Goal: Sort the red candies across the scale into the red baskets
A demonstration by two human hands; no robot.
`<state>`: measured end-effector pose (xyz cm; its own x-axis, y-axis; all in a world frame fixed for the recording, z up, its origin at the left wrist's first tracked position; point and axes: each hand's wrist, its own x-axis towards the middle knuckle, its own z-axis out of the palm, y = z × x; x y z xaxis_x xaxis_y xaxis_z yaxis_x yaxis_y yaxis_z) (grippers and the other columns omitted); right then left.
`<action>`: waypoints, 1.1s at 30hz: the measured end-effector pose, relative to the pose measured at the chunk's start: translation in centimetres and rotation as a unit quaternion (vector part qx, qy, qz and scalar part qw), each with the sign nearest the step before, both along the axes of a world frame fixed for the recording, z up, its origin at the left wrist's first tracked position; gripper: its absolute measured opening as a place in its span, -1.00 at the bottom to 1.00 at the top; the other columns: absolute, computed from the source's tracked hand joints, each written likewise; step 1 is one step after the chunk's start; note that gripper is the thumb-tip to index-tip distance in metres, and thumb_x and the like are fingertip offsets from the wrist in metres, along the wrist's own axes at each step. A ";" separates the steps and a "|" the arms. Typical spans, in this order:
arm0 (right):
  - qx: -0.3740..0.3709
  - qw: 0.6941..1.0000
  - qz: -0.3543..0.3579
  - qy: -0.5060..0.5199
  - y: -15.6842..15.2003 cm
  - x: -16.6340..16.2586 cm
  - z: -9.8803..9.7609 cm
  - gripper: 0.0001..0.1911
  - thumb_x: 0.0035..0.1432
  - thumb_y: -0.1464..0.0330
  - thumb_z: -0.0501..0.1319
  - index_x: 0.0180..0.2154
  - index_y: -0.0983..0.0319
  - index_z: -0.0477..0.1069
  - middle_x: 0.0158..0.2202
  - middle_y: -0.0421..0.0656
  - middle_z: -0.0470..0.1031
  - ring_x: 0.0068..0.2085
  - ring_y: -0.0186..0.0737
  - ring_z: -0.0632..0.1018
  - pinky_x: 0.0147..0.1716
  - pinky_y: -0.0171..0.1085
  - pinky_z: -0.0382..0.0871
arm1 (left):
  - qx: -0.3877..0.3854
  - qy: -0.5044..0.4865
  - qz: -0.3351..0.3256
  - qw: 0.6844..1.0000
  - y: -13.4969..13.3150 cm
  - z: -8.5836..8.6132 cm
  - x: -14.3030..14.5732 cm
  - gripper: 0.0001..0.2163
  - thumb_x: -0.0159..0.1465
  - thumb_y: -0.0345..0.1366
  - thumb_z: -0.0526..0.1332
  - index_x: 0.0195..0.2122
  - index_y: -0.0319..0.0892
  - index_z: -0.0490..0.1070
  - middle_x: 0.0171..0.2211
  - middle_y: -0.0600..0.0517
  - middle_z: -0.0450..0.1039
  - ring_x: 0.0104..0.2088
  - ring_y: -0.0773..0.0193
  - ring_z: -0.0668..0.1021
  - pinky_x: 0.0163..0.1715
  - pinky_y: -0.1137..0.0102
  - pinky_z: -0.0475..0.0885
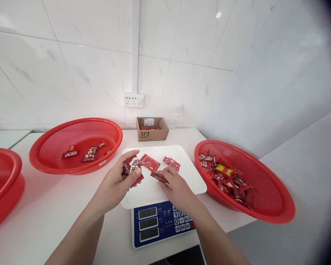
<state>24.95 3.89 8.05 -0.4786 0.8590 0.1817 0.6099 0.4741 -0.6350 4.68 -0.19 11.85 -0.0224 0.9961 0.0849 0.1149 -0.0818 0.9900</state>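
My left hand is closed around several dark red snack packets, with white lettering on the top one. Over the middle of the white scale pan, my right hand pinches a small brown-red packet between thumb and fingers. Two more packets lie flat on the pan beyond my hands: a bright red square packet and a red packet with white patterning. In front of the pan is the scale's blue panel with dark displays and number keys, partly covered by my right wrist.
On the right, a red plastic basket holds many red packets. Another red basket, back left, has several packets; a third basket is cut off at the left edge. A cardboard box stands by the wall under a socket.
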 end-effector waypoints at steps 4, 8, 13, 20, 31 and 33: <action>0.007 1.000 0.008 0.018 -0.2 -0.1 0.4 -0.79 0.28 0.33 0.05 -0.18 0.17 0.43 -0.24 -0.13 0.43 -0.19 -0.18 0.49 -0.17 -0.16 0.41 | -0.007 0.001 -0.013 1.000 -0.1 -0.1 0.1 -0.55 0.22 -0.07 0.20 0.11 -0.03 0.20 -0.17 -0.03 0.45 -0.39 0.29 0.54 -0.55 0.47 0.39; 0.033 0.998 -0.034 0.045 0.2 -0.1 0.1 -0.77 0.27 0.28 0.06 -0.19 0.18 0.46 -0.27 -0.11 0.46 -0.23 -0.19 0.50 -0.24 -0.19 0.42 | -0.014 0.012 -0.019 1.000 -0.1 -0.2 0.1 -0.53 0.23 -0.05 0.18 0.13 -0.01 0.17 -0.15 -0.03 0.44 -0.37 0.30 0.54 -0.54 0.48 0.38; 0.064 0.995 -0.078 -0.003 1.6 0.4 -0.5 -0.67 0.22 0.21 0.13 -0.02 0.16 0.41 -0.08 -0.08 0.50 -0.02 -0.07 0.47 -0.04 -0.06 0.36 | -0.017 0.019 -0.018 1.000 0.0 -0.2 0.1 -0.51 0.24 -0.03 0.17 0.15 -0.01 0.15 -0.13 -0.02 0.43 -0.36 0.30 0.54 -0.53 0.47 0.39; 0.077 0.979 -0.170 -0.080 4.4 2.2 -0.6 -0.64 0.17 0.36 0.13 0.01 0.27 0.43 0.01 0.04 0.48 0.06 0.05 0.43 0.04 -0.02 0.27 | -0.021 0.024 -0.025 0.999 -0.1 0.0 0.1 -0.53 0.25 -0.03 0.15 0.16 0.00 0.13 -0.14 0.01 0.42 -0.36 0.34 0.54 -0.53 0.49 0.38; 0.013 0.985 -0.169 0.019 4.7 2.2 -0.4 -0.62 0.27 0.29 -0.08 0.04 0.21 0.32 -0.32 -0.14 0.56 -0.35 -0.19 0.55 -0.33 -0.24 0.38 | -0.029 0.029 -0.037 0.998 -0.2 0.2 0.0 -0.51 0.27 -0.03 0.12 0.17 -0.05 0.10 -0.12 -0.04 0.41 -0.35 0.32 0.53 -0.49 0.46 0.39; 0.012 0.985 -0.165 0.041 4.6 2.2 -0.3 -0.63 0.28 0.25 -0.08 0.01 0.20 0.32 -0.43 -0.20 0.52 -0.43 -0.22 0.51 -0.39 -0.25 0.36 | -0.027 0.032 -0.037 0.998 -0.2 0.2 0.0 -0.51 0.27 -0.03 0.12 0.17 -0.05 0.10 -0.11 -0.04 0.41 -0.35 0.32 0.53 -0.50 0.46 0.38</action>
